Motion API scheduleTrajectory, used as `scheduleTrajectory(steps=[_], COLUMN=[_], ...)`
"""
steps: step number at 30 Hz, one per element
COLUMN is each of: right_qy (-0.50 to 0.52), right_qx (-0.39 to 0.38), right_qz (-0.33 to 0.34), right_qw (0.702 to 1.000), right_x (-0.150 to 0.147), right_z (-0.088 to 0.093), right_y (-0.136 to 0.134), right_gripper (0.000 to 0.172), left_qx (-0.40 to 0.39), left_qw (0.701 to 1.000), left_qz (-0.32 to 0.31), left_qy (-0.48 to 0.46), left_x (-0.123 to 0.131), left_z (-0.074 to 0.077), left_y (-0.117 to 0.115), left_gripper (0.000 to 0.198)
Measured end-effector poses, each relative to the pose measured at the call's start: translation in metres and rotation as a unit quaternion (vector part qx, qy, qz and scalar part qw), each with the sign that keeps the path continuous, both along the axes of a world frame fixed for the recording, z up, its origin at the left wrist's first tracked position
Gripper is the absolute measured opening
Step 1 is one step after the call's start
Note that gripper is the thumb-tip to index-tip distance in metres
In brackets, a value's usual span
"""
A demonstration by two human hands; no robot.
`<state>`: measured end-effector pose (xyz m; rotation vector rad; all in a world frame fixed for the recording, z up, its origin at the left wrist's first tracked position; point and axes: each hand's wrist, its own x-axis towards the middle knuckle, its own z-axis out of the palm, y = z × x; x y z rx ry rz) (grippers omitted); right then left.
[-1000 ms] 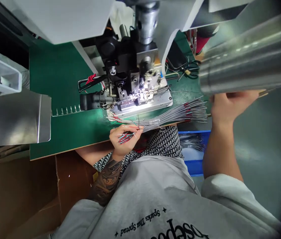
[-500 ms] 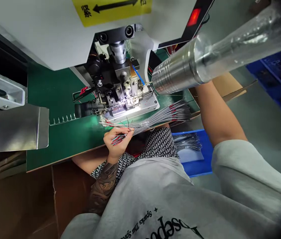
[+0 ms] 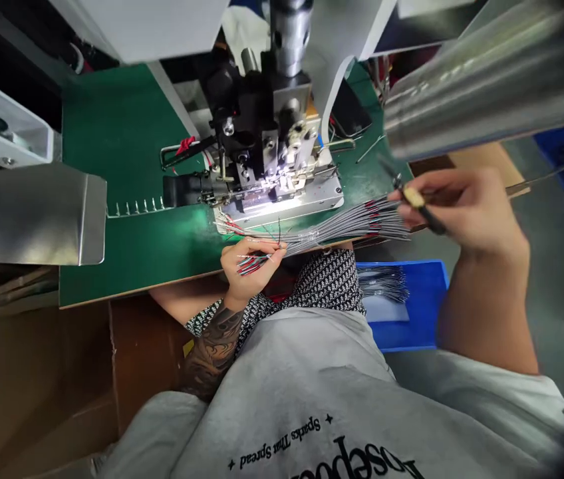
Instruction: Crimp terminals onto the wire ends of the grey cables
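Your left hand (image 3: 251, 266) pinches red-tipped wire ends (image 3: 249, 263); the wire bundle (image 3: 342, 227) runs rightward from those fingers. Right hand (image 3: 466, 206) grips a small tool (image 3: 414, 198) over its far end.

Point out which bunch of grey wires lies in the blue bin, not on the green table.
The small grey bundle in the blue bin, below the table edge; the larger bunch lies across the green table.

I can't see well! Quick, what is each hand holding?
Left hand: closed on thin wires.
Right hand: closed on a small tool.
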<state>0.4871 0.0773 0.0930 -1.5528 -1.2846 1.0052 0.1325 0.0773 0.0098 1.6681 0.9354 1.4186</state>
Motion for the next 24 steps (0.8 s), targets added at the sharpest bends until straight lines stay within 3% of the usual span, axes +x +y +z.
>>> scheduleTrajectory(steps=[1,3,7,10,15,17,24], right_qy=[0.043,0.118,0.26,0.307,0.294,0.287,0.273], right_qx=[-0.012,-0.037,-0.148,-0.186,-0.238,-0.266,-0.27], right_qz=[0.063,0.126,0.154,0.15,0.117,0.111,0.095], right_qw=[0.997,0.984,0.942,0.921,0.918,0.914,0.918], right_x=[-0.02,-0.057,-0.103,-0.114,-0.124,-0.127,-0.129], right_z=[-0.002,-0.004,-0.005,-0.001,0.017,0.022,0.026], right_y=[-0.008,-0.017,-0.006,0.007,0.023,0.027,0.033], right_gripper=[0.027,0.022,0.046,0.056,0.041,0.044,0.055], left_qx=[0.004,0.011,0.005,0.009,0.011,0.015,0.03], left_qw=[1.0,1.0,1.0,1.0,1.0,1.0,0.999], left_qz=[-0.002,-0.004,0.0,-0.004,-0.004,-0.004,-0.006], left_qy=[-0.004,-0.008,-0.006,-0.012,-0.016,-0.017,-0.016], left_x=[0.001,0.002,0.003,0.004,0.006,0.007,0.006], left_z=[0.0,0.0,0.0,0.001,0.002,0.003,0.005], left_y=[0.0,0.0,0.0,-0.001,-0.002,-0.002,-0.003], left_gripper=[0.016,0.016,0.016,0.016,0.015,0.015,0.018])
